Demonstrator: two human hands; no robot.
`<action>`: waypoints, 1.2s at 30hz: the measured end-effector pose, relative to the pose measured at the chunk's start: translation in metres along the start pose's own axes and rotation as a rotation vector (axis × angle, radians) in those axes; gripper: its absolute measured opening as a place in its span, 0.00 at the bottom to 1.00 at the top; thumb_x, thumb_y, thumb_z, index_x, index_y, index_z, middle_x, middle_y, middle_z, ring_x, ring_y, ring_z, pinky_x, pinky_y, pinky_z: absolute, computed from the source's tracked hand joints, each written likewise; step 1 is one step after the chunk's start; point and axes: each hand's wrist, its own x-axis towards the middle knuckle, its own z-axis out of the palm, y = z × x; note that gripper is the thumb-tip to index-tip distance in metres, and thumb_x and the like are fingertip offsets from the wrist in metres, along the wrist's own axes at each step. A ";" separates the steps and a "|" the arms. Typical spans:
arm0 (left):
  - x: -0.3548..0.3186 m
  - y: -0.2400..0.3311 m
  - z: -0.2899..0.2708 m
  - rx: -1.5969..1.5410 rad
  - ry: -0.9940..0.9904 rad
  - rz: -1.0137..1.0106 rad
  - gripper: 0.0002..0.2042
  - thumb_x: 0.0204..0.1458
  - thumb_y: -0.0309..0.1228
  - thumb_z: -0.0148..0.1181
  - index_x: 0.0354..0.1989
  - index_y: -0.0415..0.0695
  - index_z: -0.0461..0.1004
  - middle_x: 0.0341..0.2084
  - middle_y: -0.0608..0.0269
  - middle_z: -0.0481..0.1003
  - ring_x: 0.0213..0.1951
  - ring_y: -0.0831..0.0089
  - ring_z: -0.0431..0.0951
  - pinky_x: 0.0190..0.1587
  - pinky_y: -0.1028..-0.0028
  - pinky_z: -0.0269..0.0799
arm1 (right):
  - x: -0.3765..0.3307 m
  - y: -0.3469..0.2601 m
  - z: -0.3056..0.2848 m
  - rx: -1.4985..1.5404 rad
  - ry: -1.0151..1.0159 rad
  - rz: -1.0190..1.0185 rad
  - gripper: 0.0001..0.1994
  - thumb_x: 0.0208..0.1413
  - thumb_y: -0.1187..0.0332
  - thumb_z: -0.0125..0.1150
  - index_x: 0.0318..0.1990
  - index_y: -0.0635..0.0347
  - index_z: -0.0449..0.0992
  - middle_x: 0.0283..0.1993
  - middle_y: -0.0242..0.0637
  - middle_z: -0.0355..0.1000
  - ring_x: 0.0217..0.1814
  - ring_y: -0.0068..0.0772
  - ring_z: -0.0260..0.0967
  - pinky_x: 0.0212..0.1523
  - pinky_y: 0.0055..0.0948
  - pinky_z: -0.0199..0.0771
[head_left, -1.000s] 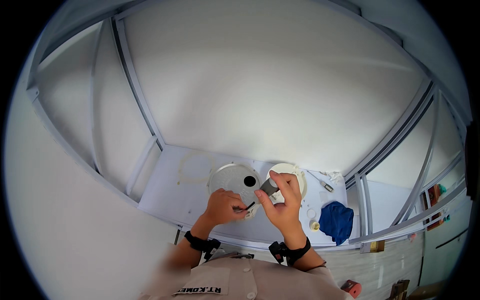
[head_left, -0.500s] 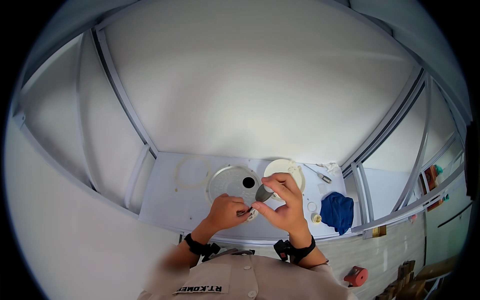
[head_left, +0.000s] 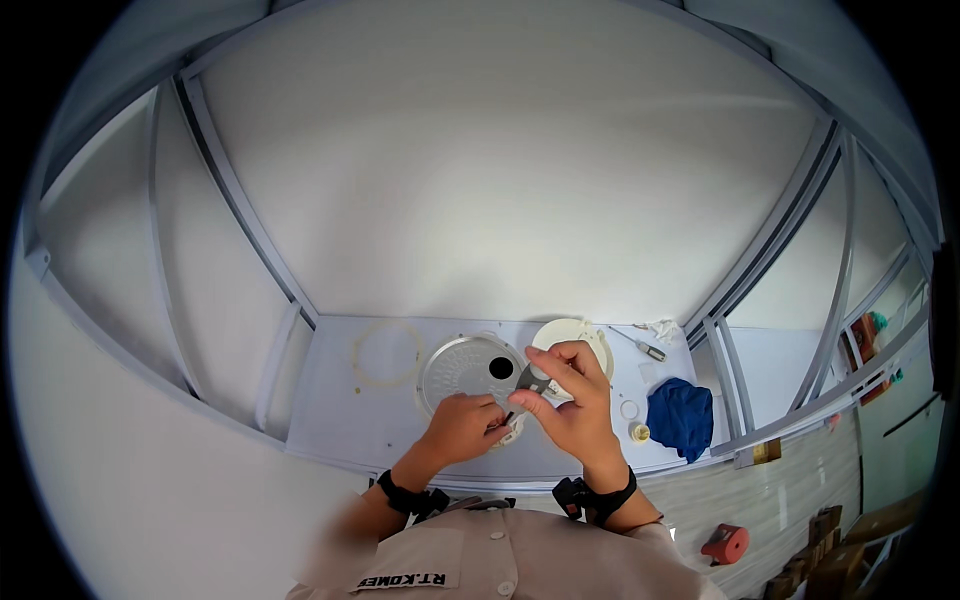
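Both hands are working just above the near edge of a pale table (head_left: 330,420). The right hand (head_left: 572,405) is pinching a small grey metal piece (head_left: 528,380) between thumb and fingers; the left hand (head_left: 462,428) is closing its fingertips on the piece's lower end. Behind them a round metal plate (head_left: 460,365) with a dark hole is lying flat, a white disc (head_left: 582,335) just right of it, a thin ring (head_left: 385,352) to the left. Farther right, a blue cloth (head_left: 682,415) and a screwdriver (head_left: 640,345) are lying. White panel walls are enclosing the bench.

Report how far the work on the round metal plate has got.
Done: the pale ring, white round part and screwdriver lie apart on the table. In hand: both hands, left and right, hold a small grey piece over the metal plate. Left: loose parts still unjoined.
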 end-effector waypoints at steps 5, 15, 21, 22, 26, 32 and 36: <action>0.000 0.002 -0.003 -0.028 -0.020 -0.025 0.11 0.51 0.38 0.75 0.29 0.48 0.79 0.28 0.68 0.78 0.29 0.61 0.81 0.38 0.60 0.74 | 0.001 -0.003 0.008 0.194 0.070 0.075 0.31 0.53 0.75 0.78 0.66 0.64 0.76 0.53 0.47 0.78 0.53 0.45 0.79 0.55 0.36 0.79; 0.002 0.001 -0.009 -0.102 -0.063 -0.012 0.09 0.49 0.34 0.74 0.31 0.46 0.79 0.29 0.64 0.78 0.30 0.57 0.81 0.36 0.59 0.75 | 0.000 -0.007 0.009 0.128 0.106 0.167 0.30 0.56 0.76 0.72 0.68 0.61 0.76 0.51 0.47 0.78 0.48 0.44 0.78 0.51 0.35 0.80; -0.002 -0.001 0.000 -0.069 -0.002 0.003 0.08 0.47 0.32 0.73 0.28 0.46 0.78 0.26 0.64 0.77 0.29 0.57 0.80 0.33 0.58 0.74 | 0.005 -0.009 0.001 0.020 0.017 -0.019 0.32 0.55 0.75 0.75 0.70 0.61 0.74 0.53 0.49 0.78 0.51 0.46 0.79 0.52 0.35 0.80; -0.002 -0.001 0.001 -0.068 0.004 0.004 0.08 0.47 0.32 0.73 0.26 0.46 0.77 0.26 0.64 0.77 0.28 0.57 0.80 0.33 0.58 0.74 | 0.004 -0.011 -0.001 -0.009 -0.008 -0.010 0.33 0.55 0.75 0.74 0.70 0.62 0.74 0.55 0.50 0.79 0.53 0.47 0.80 0.54 0.35 0.81; 0.001 0.001 -0.002 -0.033 0.013 0.021 0.09 0.46 0.32 0.73 0.23 0.47 0.76 0.24 0.65 0.76 0.27 0.57 0.79 0.33 0.59 0.74 | -0.008 -0.003 0.003 0.037 -0.032 0.150 0.37 0.55 0.73 0.75 0.74 0.62 0.68 0.61 0.53 0.77 0.61 0.53 0.78 0.60 0.39 0.79; 0.002 0.001 0.003 -0.035 0.041 -0.006 0.09 0.46 0.32 0.73 0.23 0.48 0.76 0.24 0.67 0.76 0.26 0.58 0.78 0.32 0.59 0.73 | -0.008 -0.001 0.006 0.194 -0.069 0.092 0.42 0.58 0.72 0.74 0.78 0.60 0.61 0.63 0.53 0.75 0.62 0.50 0.77 0.61 0.38 0.78; 0.007 0.011 -0.002 -0.049 0.031 -0.024 0.08 0.49 0.32 0.73 0.28 0.47 0.77 0.24 0.67 0.77 0.26 0.60 0.80 0.31 0.62 0.74 | 0.000 -0.014 0.000 0.017 -0.175 0.186 0.43 0.57 0.74 0.76 0.79 0.60 0.60 0.62 0.50 0.74 0.62 0.45 0.77 0.61 0.35 0.79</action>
